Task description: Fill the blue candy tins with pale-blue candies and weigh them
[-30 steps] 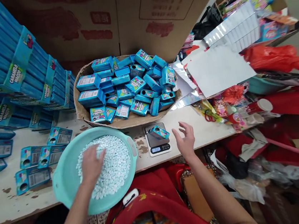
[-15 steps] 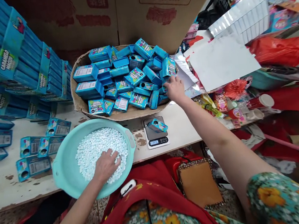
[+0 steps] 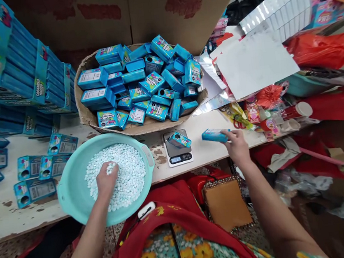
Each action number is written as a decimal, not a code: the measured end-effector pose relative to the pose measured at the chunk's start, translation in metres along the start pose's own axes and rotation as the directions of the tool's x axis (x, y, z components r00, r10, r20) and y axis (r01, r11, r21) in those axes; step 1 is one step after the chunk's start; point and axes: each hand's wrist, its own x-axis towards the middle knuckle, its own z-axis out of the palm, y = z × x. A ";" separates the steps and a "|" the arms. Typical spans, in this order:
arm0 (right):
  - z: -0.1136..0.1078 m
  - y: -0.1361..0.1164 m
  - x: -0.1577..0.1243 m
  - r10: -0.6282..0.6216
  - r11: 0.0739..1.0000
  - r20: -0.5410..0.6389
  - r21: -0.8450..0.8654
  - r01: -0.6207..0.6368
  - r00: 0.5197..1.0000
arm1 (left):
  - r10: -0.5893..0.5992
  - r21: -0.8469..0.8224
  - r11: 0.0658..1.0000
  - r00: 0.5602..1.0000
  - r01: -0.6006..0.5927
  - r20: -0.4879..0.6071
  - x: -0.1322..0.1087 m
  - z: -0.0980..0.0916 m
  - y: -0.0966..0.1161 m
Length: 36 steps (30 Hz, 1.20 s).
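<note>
My left hand (image 3: 107, 178) is curled around some small pale candies, over the heap of candies (image 3: 128, 179) in the turquoise basin (image 3: 76, 193). Between the thumb and fingers of my right hand (image 3: 237, 146) is a blue box (image 3: 214, 135), held just above the table right of the scale. On the small digital scale (image 3: 180, 158) lies another blue box (image 3: 180, 139), with a dark round opening at its end. Behind, a cut-down carton (image 3: 141, 129) holds a pile of blue boxes (image 3: 151, 81).
Blue boxes (image 3: 59, 154) lie left of the basin on the worn white table (image 3: 2, 218). Tall stacks of blue packs (image 3: 21, 63) stand at the left. Paper sheets (image 3: 255, 67), a red bag (image 3: 321, 52) and sweets clutter the right.
My right hand has come from the carton's right end down toward me, now with a blue box. My left hand has moved slightly left and up and closed on candies.
</note>
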 end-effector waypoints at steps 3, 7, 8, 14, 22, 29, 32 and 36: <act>0.029 0.006 -0.017 -0.018 0.996 0.110 0.087 0.008 0.994 | 0.365 0.316 0.867 0.923 -0.385 0.124 -0.015 0.002 0.000; 0.044 -0.001 -0.029 -0.171 0.963 0.179 0.236 0.127 0.969 | 0.491 0.429 0.655 0.782 -0.622 0.384 -0.041 0.007 -0.003; 0.046 -0.003 -0.031 -0.195 0.954 0.173 0.261 0.146 0.965 | 0.509 0.430 0.615 0.749 -0.661 0.424 -0.043 0.009 -0.004; 0.073 -0.026 -0.040 0.126 0.927 -0.116 0.366 -0.075 0.985 | 0.591 0.529 0.507 0.721 -0.681 0.361 0.004 0.023 -0.002; 0.055 -0.032 -0.026 0.569 0.596 -0.108 0.737 -0.318 0.815 | 0.376 0.472 0.782 0.912 -0.408 0.165 0.003 0.027 -0.008; -0.016 -0.141 -0.047 0.217 0.531 0.039 0.834 -0.152 0.975 | -0.244 -0.544 0.775 0.946 0.322 0.213 -0.021 0.013 0.006; -0.007 -0.217 -0.064 -0.165 0.505 0.208 0.857 -0.099 0.964 | -0.259 -0.758 0.480 0.897 0.442 0.359 -0.023 -0.004 0.025; 0.023 -0.275 -0.077 -0.385 0.502 0.104 0.857 0.113 0.917 | -0.185 -0.881 0.312 0.932 0.356 0.311 -0.028 -0.032 0.063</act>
